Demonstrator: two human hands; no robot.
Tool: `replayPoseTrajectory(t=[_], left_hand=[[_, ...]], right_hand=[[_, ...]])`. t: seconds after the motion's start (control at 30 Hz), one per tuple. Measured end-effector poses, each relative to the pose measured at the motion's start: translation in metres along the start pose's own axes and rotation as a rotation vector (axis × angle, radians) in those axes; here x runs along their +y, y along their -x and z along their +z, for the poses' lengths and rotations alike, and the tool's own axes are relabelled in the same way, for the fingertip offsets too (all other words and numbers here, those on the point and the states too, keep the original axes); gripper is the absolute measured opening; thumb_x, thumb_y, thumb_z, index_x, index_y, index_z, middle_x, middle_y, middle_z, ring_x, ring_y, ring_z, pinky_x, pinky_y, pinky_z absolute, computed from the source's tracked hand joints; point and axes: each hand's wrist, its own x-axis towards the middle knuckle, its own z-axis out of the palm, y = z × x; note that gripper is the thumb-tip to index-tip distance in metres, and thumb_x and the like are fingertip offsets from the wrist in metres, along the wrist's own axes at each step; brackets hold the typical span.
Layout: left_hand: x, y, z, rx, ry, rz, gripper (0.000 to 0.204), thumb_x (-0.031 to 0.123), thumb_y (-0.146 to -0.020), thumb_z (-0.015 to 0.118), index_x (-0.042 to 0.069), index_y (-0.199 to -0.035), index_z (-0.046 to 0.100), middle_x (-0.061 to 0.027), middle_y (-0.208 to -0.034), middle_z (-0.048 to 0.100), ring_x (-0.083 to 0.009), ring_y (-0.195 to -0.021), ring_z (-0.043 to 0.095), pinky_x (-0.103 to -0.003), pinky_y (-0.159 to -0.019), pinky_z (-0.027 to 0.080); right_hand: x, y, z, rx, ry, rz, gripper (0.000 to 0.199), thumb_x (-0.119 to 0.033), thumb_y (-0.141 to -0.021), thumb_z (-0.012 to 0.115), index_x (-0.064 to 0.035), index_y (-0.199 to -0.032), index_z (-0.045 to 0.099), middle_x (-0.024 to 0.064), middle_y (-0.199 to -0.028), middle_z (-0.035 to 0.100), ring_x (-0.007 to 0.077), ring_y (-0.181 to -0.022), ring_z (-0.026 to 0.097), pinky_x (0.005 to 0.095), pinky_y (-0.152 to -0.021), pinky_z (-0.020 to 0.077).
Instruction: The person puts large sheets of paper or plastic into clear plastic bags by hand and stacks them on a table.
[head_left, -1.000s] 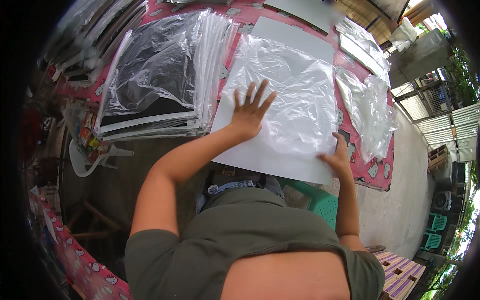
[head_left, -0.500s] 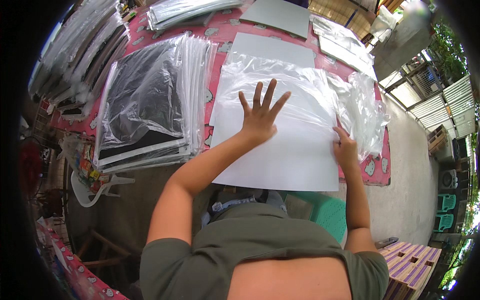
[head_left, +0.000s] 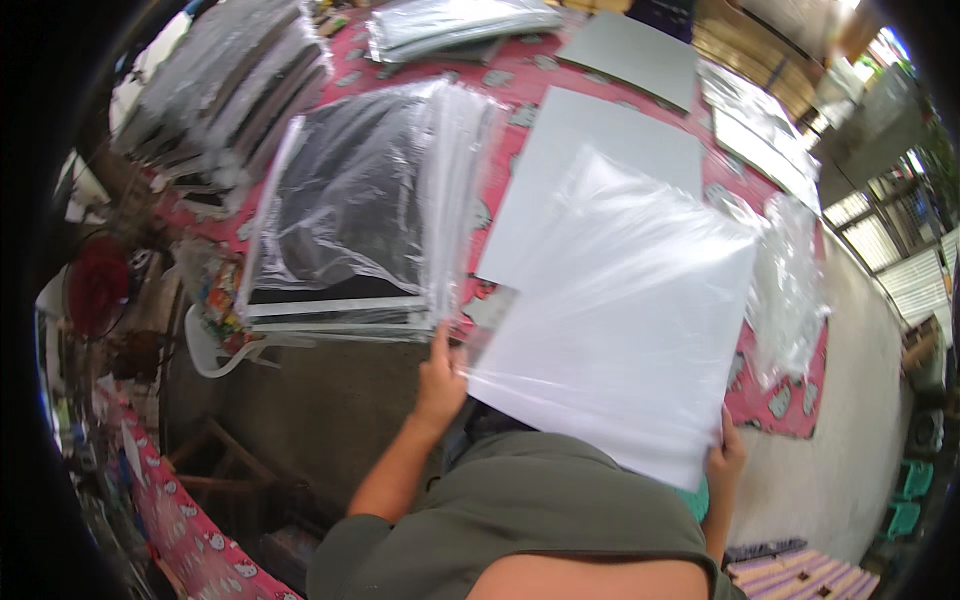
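A white sheet (head_left: 620,330) in a clear plastic sleeve lies tilted across the front of the table, its near end hanging over the edge toward my body. My left hand (head_left: 440,388) is closed on the sleeve's loose plastic at the near left corner. At the lower right edge my right hand (head_left: 727,455) grips the sheet, thumb and fingers on either side. Beneath its far part lies a pale grey board (head_left: 570,150), partly covered. Just left of my left hand is a stack of dark panels in clear plastic (head_left: 350,200).
The table wears a pink patterned cloth (head_left: 790,400). Crumpled clear plastic (head_left: 790,290) lies at its right. More wrapped panels (head_left: 220,90) stand at the far left, with a wrapped stack (head_left: 460,28) and another grey board (head_left: 635,58) at the back. A white plastic chair (head_left: 210,345) stands lower left.
The sheet has come nearer to me and turned clockwise, baring more of the grey board. My left hand went from spread flat on the plastic to its near left corner; my right hand moved nearer.
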Motion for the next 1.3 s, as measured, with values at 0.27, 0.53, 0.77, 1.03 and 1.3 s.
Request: replayPoseTrajectory(t=[0.27, 0.53, 0.77, 1.03, 1.3], left_hand=[[0.000, 0.000, 0.027, 0.366, 0.956, -0.171, 0.022, 0.004, -0.085, 0.042, 0.005, -0.100, 0.058, 0.0025, -0.074, 0.054, -0.0009, -0.055, 0.041, -0.017, -0.049, 0.033], [0.051, -0.068, -0.051, 0.719, 0.672, 0.431, 0.018, -0.008, -0.077, 0.041, 0.002, -0.068, 0.053, -0.0009, -0.069, 0.052, -0.0085, -0.068, 0.046, -0.019, -0.067, 0.036], [-0.031, -0.130, -0.215, 1.191, 0.482, 0.405, 0.019, -0.006, -0.075, 0.039, 0.000, -0.073, 0.058, -0.0044, -0.069, 0.057, -0.0109, -0.066, 0.050, -0.022, -0.067, 0.039], [-0.139, -0.162, -0.281, 1.285, -0.010, 0.172, 0.017, -0.002, -0.073, 0.042, 0.002, -0.079, 0.057, -0.0134, -0.078, 0.058, -0.0313, -0.074, 0.055, -0.036, -0.068, 0.042], [-0.207, -0.143, -0.253, 1.312, -0.621, -0.056, 0.008, 0.009, -0.074, 0.050, 0.007, -0.082, 0.051, -0.0093, -0.103, 0.053, -0.0280, -0.100, 0.049, -0.057, -0.086, 0.028]], right_hand=[[-0.031, 0.037, 0.009, -0.506, -0.089, 0.103, 0.061, 0.000, -0.067, 0.050, -0.0069, -0.127, 0.039, 0.0089, -0.083, 0.049, 0.0138, -0.068, 0.045, 0.0275, -0.059, 0.0394], [-0.027, 0.000, 0.133, -0.392, -0.367, -0.411, 0.067, -0.011, -0.061, 0.070, -0.0015, -0.121, 0.042, 0.0194, -0.099, 0.044, 0.0335, -0.092, 0.047, 0.0373, -0.079, 0.0388], [-0.218, -0.108, 0.219, -0.520, -0.177, -0.630, 0.068, -0.001, -0.067, 0.060, -0.0077, -0.129, 0.034, 0.0191, -0.098, 0.046, 0.0286, -0.087, 0.048, 0.0343, -0.074, 0.0409], [-0.304, -0.124, 0.303, -0.533, -0.140, -0.677, 0.046, -0.014, -0.075, 0.061, -0.0014, -0.117, 0.048, 0.0191, -0.093, 0.055, 0.0277, -0.080, 0.055, 0.0331, -0.072, 0.0432], [-0.299, -0.092, 0.326, -0.497, 0.037, -0.644, 0.052, -0.031, -0.071, 0.064, -0.0082, -0.116, 0.050, 0.0166, -0.098, 0.058, 0.0278, -0.077, 0.059, 0.0359, -0.070, 0.0454]])
